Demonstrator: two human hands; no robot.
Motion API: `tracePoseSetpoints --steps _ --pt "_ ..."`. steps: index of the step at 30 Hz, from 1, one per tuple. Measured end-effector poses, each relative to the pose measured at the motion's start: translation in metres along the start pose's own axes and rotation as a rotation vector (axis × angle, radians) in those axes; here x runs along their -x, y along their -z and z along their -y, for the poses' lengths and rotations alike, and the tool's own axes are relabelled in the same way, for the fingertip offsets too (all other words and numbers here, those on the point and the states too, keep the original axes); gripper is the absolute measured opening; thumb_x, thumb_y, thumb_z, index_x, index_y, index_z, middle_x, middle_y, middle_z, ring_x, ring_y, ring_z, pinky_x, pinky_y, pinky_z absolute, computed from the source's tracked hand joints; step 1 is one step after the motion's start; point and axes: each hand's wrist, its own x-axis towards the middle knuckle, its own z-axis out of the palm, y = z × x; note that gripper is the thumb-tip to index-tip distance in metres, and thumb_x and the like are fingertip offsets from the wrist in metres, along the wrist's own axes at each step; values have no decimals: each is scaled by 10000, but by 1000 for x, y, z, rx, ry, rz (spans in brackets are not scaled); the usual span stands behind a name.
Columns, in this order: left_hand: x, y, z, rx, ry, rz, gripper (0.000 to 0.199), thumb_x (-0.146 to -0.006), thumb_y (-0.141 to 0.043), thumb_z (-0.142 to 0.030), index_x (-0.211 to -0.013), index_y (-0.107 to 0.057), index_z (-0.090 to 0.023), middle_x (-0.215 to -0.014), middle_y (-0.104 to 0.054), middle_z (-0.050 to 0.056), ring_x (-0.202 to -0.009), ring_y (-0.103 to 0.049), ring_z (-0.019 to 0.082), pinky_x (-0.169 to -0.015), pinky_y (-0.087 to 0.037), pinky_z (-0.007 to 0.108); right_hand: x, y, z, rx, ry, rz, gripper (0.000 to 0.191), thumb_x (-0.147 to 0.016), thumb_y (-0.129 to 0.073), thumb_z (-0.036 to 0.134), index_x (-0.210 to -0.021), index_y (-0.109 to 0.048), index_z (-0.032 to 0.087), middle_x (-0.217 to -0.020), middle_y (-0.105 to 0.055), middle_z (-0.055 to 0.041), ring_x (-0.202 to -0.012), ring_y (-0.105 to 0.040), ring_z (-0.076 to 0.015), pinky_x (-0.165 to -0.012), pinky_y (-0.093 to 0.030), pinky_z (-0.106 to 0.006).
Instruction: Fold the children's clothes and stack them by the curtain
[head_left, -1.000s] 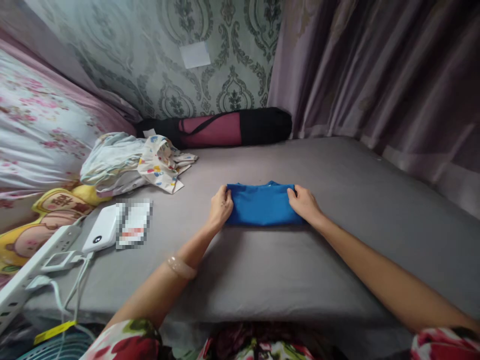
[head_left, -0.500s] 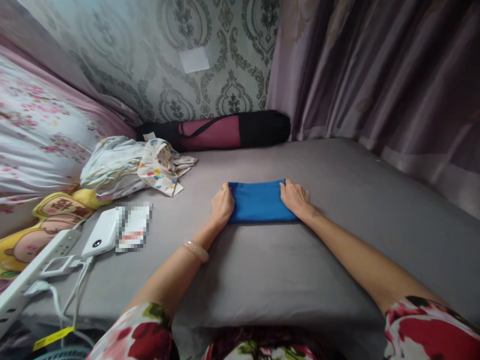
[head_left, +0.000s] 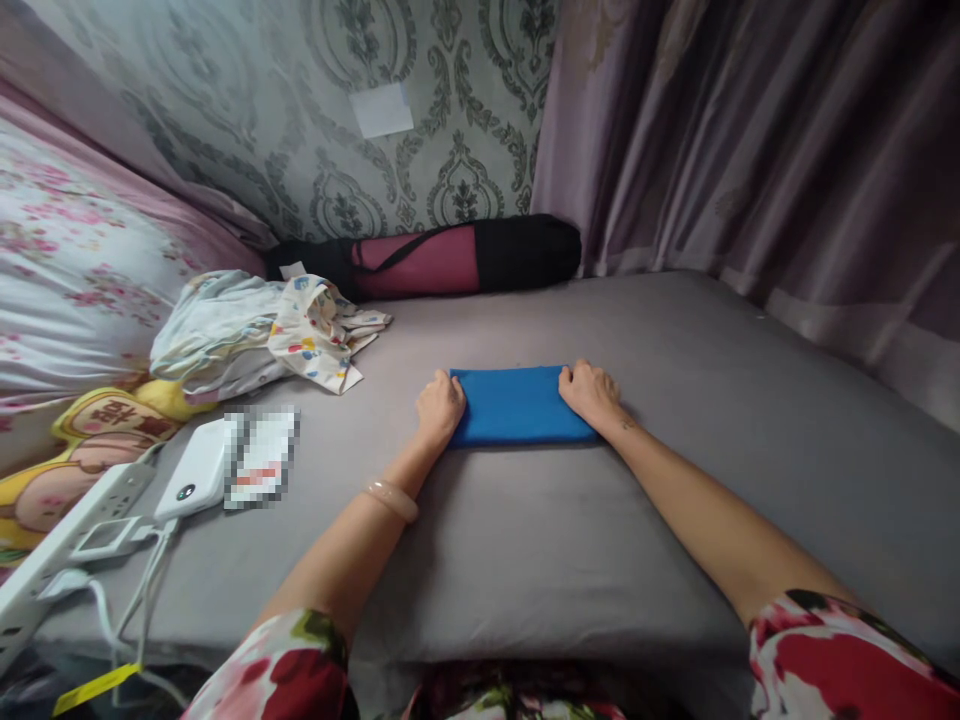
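Folded blue cloth (head_left: 514, 408) held at both ends on a grey sheet (head_left: 480, 560)

A person in floral sleeves (head_left: 289, 660) grips the blue cloth by its two short ends, the neat rectangle lying flat between the hands with its long sides running left to right. The left hand (head_left: 441, 405) is closed in a loose fist at the left end, thumb uppermost near the far corner, the cloth's edge tucked in against the curled fingers. The right hand (head_left: 592, 392) is closed over the opposite end, its thumb at the far right corner and its palm side covering part of the right edge. How far the fingertips of either hand reach beneath the fabric cannot be told, as they are hidden. A pale bangle (head_left: 391, 500) circles the left forearm near the wrist.

Beyond the cloth, a black and maroon roll bag (head_left: 420, 265) lies along the patterned wall (head_left: 457, 120). To the left sits a heap of pale clothes (head_left: 217, 330), a printed garment (head_left: 319, 335) at its near right side. Nearer the person are a white power bank (head_left: 196, 470), a blurred-out packet (head_left: 262, 455) just beside it, a white power strip (head_left: 71, 535) and a yellow plush cushion (head_left: 52, 490). Mauve curtains (head_left: 675, 150) hang at right.
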Motion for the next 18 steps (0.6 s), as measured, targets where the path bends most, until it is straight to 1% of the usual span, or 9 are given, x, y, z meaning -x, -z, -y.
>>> tracePoseSetpoints --steps 5,8,10,11,13,14,15,16,18 --pt "-3 3 4 86 37 5 342 -976 -302 -331 -1001 -591 -149 -992 -694 173 -949 -672 277 -776 -480 340 -6 0 -7 -32 11 47 423 -970 -310 302 -1148 -623 82 -1047 -684 -219 -1008 -654 -319 -830 -468 -391" --pt "-7 8 13 173 79 23 336 -976 -288 -289 -988 -590 -144 -998 -687 177 -975 -657 249 -799 -471 319 -14 6 -15 -78 38 166 430 -978 -284 297 -1112 -643 102 -1055 -686 -204 -992 -657 -285 -797 -471 -348" --pt "-9 12 18 215 77 -23 311 -967 -300 -260 -1038 -573 -129 -1025 -673 180 -1001 -641 245 -831 -466 324 -16 11 -18 -91 31 227 431 -978 -281 297 -1080 -654 107 -1019 -693 -198 -950 -666 -272 -764 -476 -334" --pt "-8 14 19 228 52 -68 307 -963 -299 -242 -1069 -561 -121 -1049 -663 179 -1024 -628 244 -857 -461 332 -14 14 -18 -80 24 210 427 -976 -279 287 -1093 -646 104 -1011 -693 -200 -942 -666 -273 -762 -477 -339" --pt "-5 17 16 234 -56 -141 322 -958 -286 -211 -1126 -542 -111 -1107 -642 173 -1084 -594 243 -920 -443 350 -6 17 -13 -35 49 80 419 -971 -270 253 -1167 -603 91 -1064 -677 -213 -983 -651 -285 -806 -471 -368" --pt "-1 18 12 228 -132 -149 341 -958 -273 -200 -1156 -535 -108 -1137 -632 170 -1110 -579 239 -948 -432 356 0 17 -8 -14 103 1 421 -968 -265 236 -1215 -571 86 -1124 -657 -218 -1032 -631 -290 -851 -459 -385" --pt "2 18 6 214 -218 -130 361 -959 -265 -196 -1192 -525 -105 -1169 -623 167 -1135 -565 234 -974 -420 358 7 15 -2 0 185 -55 431 -967 -258 226 -1260 -538 81 -1193 -629 -218 -1093 -602 -290 -908 -437 -399" --pt "7 18 0 192 -309 -96 381 -960 -264 -200 -1234 -509 -101 -1213 -609 166 -1171 -547 230 -1004 -403 358 14 12 4 8 290 -76 446 -968 -253 228 -1302 -507 78 -1269 -592 -211 -1166 -560 -286 -973 -400 -410" --pt "16 14 -14 125 -460 -23 428 -965 -274 -231 -1319 -463 -83 -1337 -545 170 -1284 -466 235 -1085 -336 367 27 3 16 22 515 -54 485 -969 -257 261 -1380 -445 84 -1415 -489 -177 -1317 -426 -271 -1096 -282 -427"
